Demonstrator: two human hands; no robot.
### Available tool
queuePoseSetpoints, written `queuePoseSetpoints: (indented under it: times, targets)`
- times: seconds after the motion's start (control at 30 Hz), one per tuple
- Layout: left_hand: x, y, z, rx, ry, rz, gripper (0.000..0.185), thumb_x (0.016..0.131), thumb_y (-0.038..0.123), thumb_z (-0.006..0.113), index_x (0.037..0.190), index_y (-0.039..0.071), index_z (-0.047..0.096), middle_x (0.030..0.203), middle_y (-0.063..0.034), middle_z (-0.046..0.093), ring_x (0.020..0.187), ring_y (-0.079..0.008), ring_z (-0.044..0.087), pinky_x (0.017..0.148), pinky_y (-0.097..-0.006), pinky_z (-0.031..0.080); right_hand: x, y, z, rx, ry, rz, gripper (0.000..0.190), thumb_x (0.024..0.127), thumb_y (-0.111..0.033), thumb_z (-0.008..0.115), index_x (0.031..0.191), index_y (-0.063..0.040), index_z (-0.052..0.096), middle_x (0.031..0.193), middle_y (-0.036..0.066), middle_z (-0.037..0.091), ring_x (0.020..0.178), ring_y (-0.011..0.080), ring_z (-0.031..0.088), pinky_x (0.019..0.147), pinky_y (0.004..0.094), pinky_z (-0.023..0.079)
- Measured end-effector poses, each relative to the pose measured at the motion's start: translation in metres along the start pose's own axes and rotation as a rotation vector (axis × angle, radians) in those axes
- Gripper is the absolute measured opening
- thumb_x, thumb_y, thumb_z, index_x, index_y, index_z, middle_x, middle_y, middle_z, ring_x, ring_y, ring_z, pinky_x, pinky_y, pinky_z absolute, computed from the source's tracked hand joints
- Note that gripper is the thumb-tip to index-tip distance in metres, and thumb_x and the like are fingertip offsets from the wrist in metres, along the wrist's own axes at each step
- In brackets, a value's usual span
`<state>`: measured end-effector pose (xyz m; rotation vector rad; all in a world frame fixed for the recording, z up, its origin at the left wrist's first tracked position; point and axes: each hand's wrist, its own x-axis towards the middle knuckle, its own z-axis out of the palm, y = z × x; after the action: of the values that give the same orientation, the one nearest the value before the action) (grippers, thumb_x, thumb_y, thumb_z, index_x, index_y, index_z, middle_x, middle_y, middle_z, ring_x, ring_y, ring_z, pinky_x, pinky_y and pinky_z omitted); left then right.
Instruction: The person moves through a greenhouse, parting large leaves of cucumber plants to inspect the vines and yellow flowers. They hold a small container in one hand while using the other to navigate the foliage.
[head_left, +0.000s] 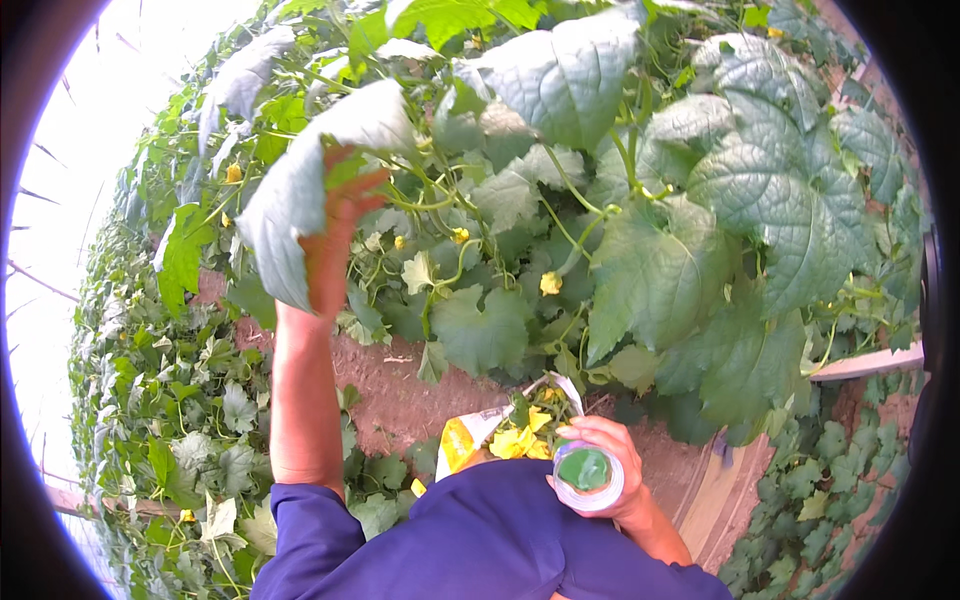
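My left hand (349, 206) is raised among the vines, partly hidden behind a large drooping leaf (281, 214). Its visible fingers point toward green stems (424, 202); whether they grip one is hidden. In my right hand (626, 465), close to my body, is a clear round container (607, 493) with green contents (583, 469). Just left of that hand, a white and yellow bag (459, 444) stands with its mouth up. Picked yellow flowers (517, 442) and green plant pieces fill its top. On the vine ahead hangs a small young fruit with a yellow blossom (550, 283) at its tip.
Broad leaves (780, 195) crowd the space ahead and to the right. Brown soil (405, 390) shows below the vines. A pale rail (866, 365) crosses at the right, and a plank-like strip (712, 495) runs along the ground. More vines (172, 390) line the left.
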<state>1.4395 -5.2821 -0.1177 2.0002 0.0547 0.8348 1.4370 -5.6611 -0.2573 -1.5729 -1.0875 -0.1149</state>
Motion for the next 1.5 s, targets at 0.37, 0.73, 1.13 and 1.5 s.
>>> queuePoseSetpoints:
  times: [0.37, 0.73, 1.13, 1.5]
  targets:
    - [-0.044, 0.006, 0.142, -0.023, -0.358, 0.534, 0.077, 0.091, 0.034, 0.079, 0.154, 0.008, 0.043, 0.16, -0.0275, 0.035, 0.147, -0.0468, 0.036, 0.118, -0.0588, 0.034, -0.002, -0.032, 0.009, -0.339, 0.052, 0.143, 0.068, 0.063, -0.01, 0.091, 0.122, 0.004, 0.06, 0.112, 0.016, 0.074, 0.109, 0.0346, 0.067, 0.097, 0.0434, 0.056]
    - [-0.072, 0.026, 0.206, -0.026, -0.2, 0.743, 0.058, 0.077, 0.014, 0.068, 0.133, 0.003, 0.064, 0.14, -0.0186, 0.059, 0.126, -0.0347, 0.06, 0.097, -0.048, 0.047, -0.007, -0.068, 0.01, -0.5, 0.098, 0.209, 0.078, 0.064, -0.008, 0.095, 0.128, 0.003, 0.053, 0.111, 0.018, 0.074, 0.108, 0.0354, 0.068, 0.095, 0.0441, 0.057]
    - [-0.09, 0.067, 0.236, 0.272, -0.18, 0.651, 0.048, 0.073, -0.003, 0.07, 0.12, 0.002, 0.07, 0.128, -0.0167, 0.067, 0.121, -0.0346, 0.063, 0.1, -0.0486, 0.049, -0.062, -0.032, -0.111, -0.308, 0.167, 0.103, 0.072, 0.066, -0.008, 0.093, 0.126, 0.004, 0.055, 0.111, 0.02, 0.074, 0.108, 0.0364, 0.069, 0.094, 0.0436, 0.058]
    - [-0.114, 0.148, 0.198, 0.547, -0.12, 0.681, 0.051, 0.072, -0.01, 0.055, 0.121, 0.0, 0.069, 0.131, -0.0225, 0.064, 0.127, -0.0413, 0.06, 0.114, -0.0594, 0.041, -0.102, -0.008, -0.186, -0.035, 0.13, 0.024, 0.071, 0.069, -0.007, 0.092, 0.128, 0.004, 0.055, 0.118, 0.022, 0.072, 0.112, 0.0351, 0.068, 0.096, 0.0433, 0.057]
